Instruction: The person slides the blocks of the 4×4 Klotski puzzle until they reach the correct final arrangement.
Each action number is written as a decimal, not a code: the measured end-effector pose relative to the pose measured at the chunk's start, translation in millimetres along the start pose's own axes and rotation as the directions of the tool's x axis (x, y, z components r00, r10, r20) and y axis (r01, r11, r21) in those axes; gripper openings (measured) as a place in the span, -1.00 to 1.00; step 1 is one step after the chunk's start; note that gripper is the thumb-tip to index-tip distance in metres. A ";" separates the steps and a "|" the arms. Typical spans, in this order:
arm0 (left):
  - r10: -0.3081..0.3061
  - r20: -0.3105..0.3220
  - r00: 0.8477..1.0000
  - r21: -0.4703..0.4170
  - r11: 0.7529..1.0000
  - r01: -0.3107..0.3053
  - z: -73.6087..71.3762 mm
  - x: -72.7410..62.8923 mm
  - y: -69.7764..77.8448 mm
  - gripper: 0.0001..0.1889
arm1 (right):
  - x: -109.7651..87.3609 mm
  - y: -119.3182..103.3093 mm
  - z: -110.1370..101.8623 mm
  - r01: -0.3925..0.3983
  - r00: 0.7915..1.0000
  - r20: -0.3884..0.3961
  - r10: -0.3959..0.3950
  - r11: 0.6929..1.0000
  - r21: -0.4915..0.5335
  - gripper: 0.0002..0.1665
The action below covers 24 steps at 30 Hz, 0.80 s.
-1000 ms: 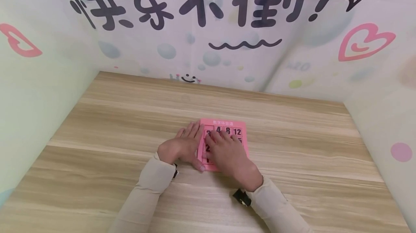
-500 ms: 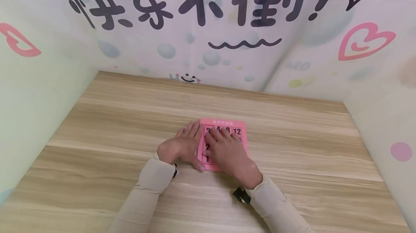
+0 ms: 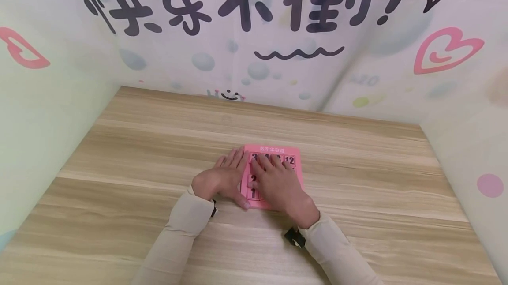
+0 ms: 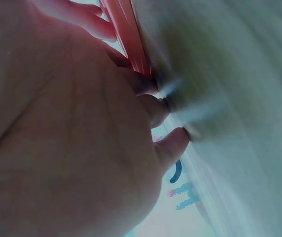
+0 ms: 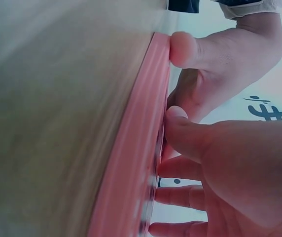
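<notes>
A pink number sliding puzzle [image 3: 293, 149] lies flat on the wooden table in the head view, its tiles marked with black numerals. Tile 3 [image 3: 254, 157] sits at the top of the left column, with tile 1 [image 3: 253, 193] at the bottom. My left hand [image 3: 224, 181] lies along the puzzle's left side, fingers extended, thumb at the near left corner. Across the board is my right hand [image 3: 279, 185], fingertips resting on the tiles and covering most of them. In the right wrist view, its thumb [image 5: 178, 118] and fingers touch the puzzle's top face.
The wood-grain table [image 3: 369, 179] extends around the puzzle on all sides. A white printed backdrop [image 3: 178, 60] with large black characters rises behind it, and pale side walls [image 3: 468, 152] close in left and right.
Tile 3 has slid up to the top of the left column, and the tiles below it have shifted slightly upward. My right fingertips moved slightly away from me; my left hand stayed put.
</notes>
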<state>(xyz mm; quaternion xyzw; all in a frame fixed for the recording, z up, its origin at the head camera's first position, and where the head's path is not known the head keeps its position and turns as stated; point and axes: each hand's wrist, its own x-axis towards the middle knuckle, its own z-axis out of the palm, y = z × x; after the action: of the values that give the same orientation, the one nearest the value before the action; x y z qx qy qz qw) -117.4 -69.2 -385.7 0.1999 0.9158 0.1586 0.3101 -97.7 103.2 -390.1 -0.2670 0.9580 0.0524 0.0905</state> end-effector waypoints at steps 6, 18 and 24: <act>0.004 -0.006 1.000 0.002 1.000 -0.004 1.3 2.0 -2.4 0.43 | 2.0 0.3 1.1 0.002 1.000 -0.001 -0.002 1.000 -0.014 -0.21; -0.001 0.000 1.000 -0.004 1.000 0.001 1.3 1.2 -1.6 0.42 | -12.2 -3.0 -8.8 0.049 0.999 0.006 -0.049 0.999 0.015 -0.23; -0.011 -0.011 1.000 0.000 1.000 0.011 2.4 1.3 -0.9 0.46 | -27.3 -8.9 -11.0 0.085 0.996 -0.011 -0.085 0.996 0.005 -0.31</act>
<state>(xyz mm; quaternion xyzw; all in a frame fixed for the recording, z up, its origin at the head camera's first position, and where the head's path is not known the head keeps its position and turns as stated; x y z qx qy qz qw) -117.1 -68.9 -388.5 0.1941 0.9187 0.1579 0.3057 -71.7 107.7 -374.3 -0.3075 0.9464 0.0444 0.0881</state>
